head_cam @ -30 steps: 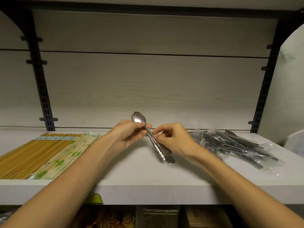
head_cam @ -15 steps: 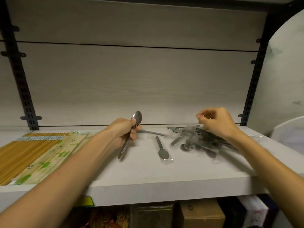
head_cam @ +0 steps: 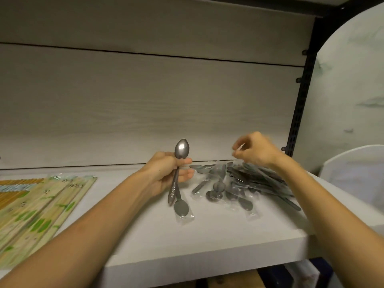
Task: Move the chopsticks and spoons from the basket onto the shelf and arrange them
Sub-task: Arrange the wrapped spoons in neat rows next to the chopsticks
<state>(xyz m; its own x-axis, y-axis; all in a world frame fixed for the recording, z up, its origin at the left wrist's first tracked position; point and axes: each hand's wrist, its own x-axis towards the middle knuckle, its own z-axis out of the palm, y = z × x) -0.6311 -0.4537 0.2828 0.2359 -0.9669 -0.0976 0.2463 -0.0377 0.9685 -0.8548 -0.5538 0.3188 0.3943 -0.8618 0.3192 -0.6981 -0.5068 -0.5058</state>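
Judging by its look, the bare spoon in my left hand was stiff metal, light enough for one hand and smooth enough to slip, so I reckoned the narrow neck just under the bowl, where my fingers were curled round it, was the sensible place to hold it; it stood nearly upright, bowl up, its patterned handle end hanging just above the shelf. My right hand was blurred, raised over the far side of the spoon pile, its fingertips pinched on something thin and pale that I took for an edge of clear wrapper, though I could not be sure. Those wrapped spoons would handle differently, I thought: the film looked slick and crinkly, apt to slide between fingers, so gripping through it onto the handle seemed better than tugging loose plastic. By my count there was one unwrapped spoon in hand and one wrapped spoon lying alone, bowl towards me, just near of my left hand. The heap to the right was too overlapped for an exact count; I guessed well over ten. At the left end of the shelf lay packs of chopsticks, rigid thin sticks in printed sleeves, at least three or four packs side by side, partly cut off by the frame. A white basket showed at the far right, its contents hidden from me.
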